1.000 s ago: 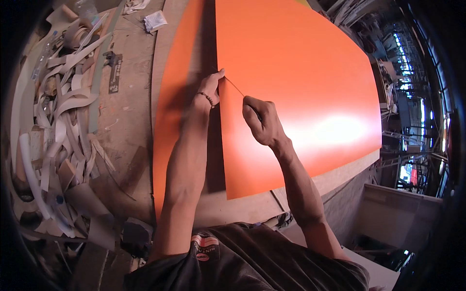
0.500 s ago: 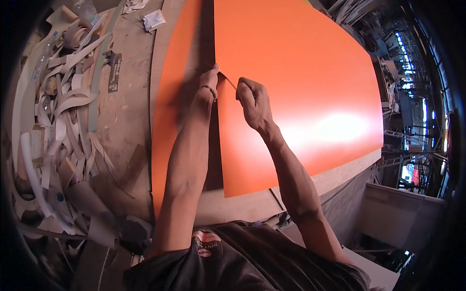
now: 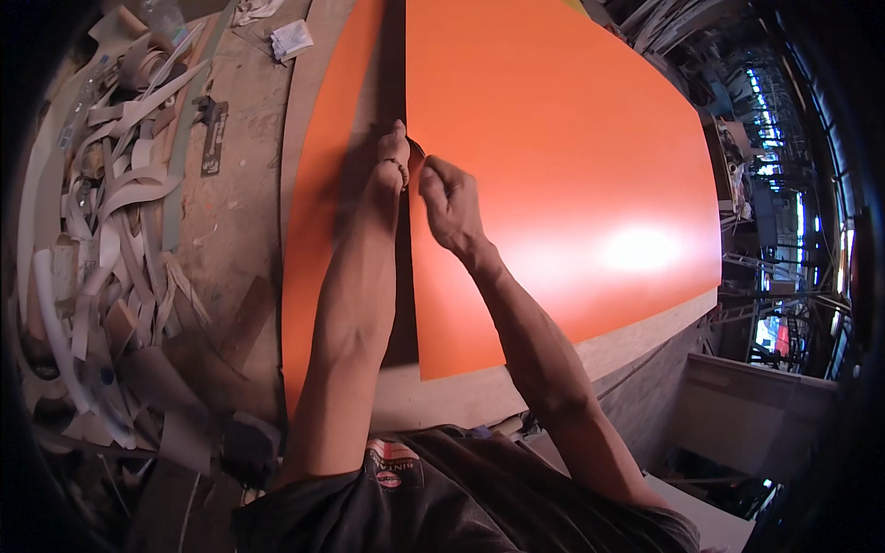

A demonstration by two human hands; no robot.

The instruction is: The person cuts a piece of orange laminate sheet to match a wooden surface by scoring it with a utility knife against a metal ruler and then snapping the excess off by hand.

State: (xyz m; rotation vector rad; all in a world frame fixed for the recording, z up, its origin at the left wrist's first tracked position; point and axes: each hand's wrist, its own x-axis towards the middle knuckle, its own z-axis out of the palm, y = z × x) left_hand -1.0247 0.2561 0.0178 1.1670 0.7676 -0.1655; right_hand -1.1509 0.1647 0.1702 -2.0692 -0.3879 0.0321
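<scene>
A large glossy orange sheet covers most of the work surface before me. At its left edge is my left hand, wearing a beaded bracelet. This hand is closed, and the fingers' far side is hidden. My right hand makes a fist over the sheet, just right of that edge; what it grips is hidden. A short, thin dark line spans between the two hands; whether it is a strip or a lifted edge I cannot tell. Left of a dark gap lies a narrower orange piece.
Curled offcut strips pile up on the far left. A dark metal tool lies on the worn board, with a crumpled white packet farther off. A pale panel stands at the lower right.
My right fist has moved left and slightly down, closer to my left hand, and the dark line between them is shorter. My left hand stays nearly in place.
</scene>
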